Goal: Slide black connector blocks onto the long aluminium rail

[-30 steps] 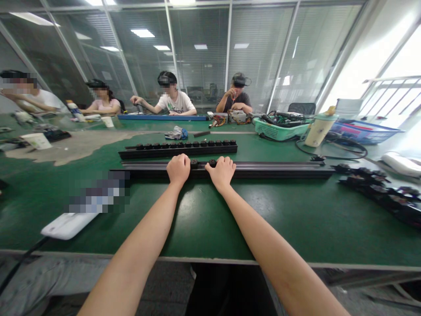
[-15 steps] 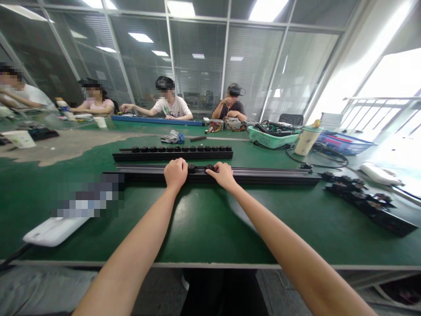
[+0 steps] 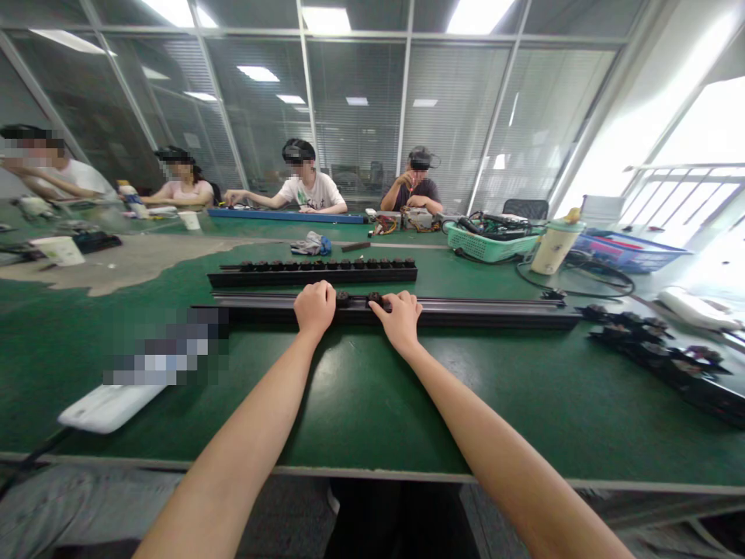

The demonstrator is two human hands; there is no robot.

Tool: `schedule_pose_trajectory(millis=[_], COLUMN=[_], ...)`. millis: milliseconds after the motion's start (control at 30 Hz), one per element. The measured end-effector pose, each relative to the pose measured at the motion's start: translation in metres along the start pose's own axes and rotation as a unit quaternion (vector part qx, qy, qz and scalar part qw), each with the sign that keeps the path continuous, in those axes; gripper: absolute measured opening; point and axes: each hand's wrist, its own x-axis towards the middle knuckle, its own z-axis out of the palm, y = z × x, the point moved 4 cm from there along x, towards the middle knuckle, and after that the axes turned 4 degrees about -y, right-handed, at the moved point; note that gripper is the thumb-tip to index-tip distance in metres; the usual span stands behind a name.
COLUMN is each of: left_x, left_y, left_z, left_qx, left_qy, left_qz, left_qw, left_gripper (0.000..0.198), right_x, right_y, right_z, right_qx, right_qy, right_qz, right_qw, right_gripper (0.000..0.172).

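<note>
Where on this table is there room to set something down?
The green mat nearest the camera, in front of the black rail, between the white case and black strips, is open. Crowding is at far right, around the green basket, cables and bottle.

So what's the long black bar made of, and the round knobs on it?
The long black bar looks like dark-coated metal, maybe aluminium: it runs very straight, with a faint sheen along its edge. The round knobs look like dull black plastic or rubber, with no shine, but they're too small to tell which.
</note>
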Motion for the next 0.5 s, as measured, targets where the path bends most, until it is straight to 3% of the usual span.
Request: schedule_pose_trajectory(millis=[500], left_x=[0.001], left_y=[0.000], left_z=[0.000], left_qx=[0.001], left_qy=[-0.001], left_qz=[-0.002], left_qw=[1.000], left_gripper=[0.037], right_x=[0.002], right_y=[0.008], right_z=[-0.004], right_qx=[0.008], right_qy=[-0.005], right_qz=[-0.013], right_qw=[1.000], right_gripper=[0.033])
